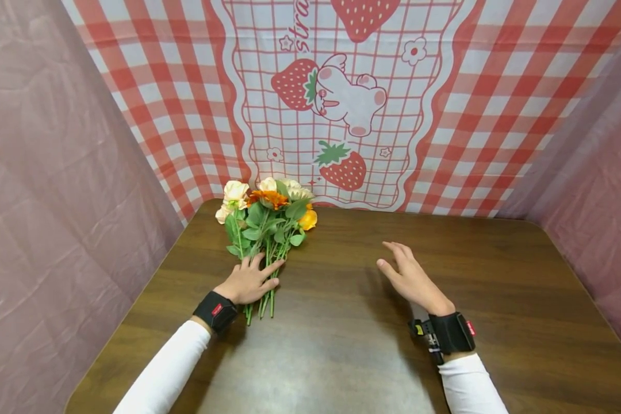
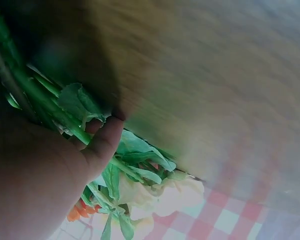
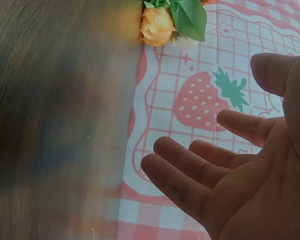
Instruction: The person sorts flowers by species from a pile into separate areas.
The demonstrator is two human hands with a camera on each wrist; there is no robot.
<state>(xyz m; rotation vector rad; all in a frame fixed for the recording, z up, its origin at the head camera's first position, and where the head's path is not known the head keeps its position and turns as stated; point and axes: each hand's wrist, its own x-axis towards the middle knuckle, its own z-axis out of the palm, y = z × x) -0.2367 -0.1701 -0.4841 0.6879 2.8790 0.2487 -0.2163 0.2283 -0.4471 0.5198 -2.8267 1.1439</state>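
Note:
A bunch of flowers (image 1: 256,224) lies at the left of the brown table, its cream, orange and yellow blooms toward the back. Green stems (image 1: 262,307) run forward from it under my left hand (image 1: 248,282), which rests on them with fingers spread. In the left wrist view, one finger reaches along a green stem (image 2: 50,107) beside the leaves (image 2: 140,150), and the palm hides part of the bunch. Over the table's right half, my right hand (image 1: 411,279) holds nothing, its fingers extended and thumb apart. The right wrist view shows its bare palm (image 3: 255,200).
The dark wooden table (image 1: 341,333) has rounded back corners. Behind it hangs a red-and-white checked cloth (image 1: 476,115) with strawberry prints. Pink drapes (image 1: 83,172) close in the left and right sides. Black bands are strapped round both wrists.

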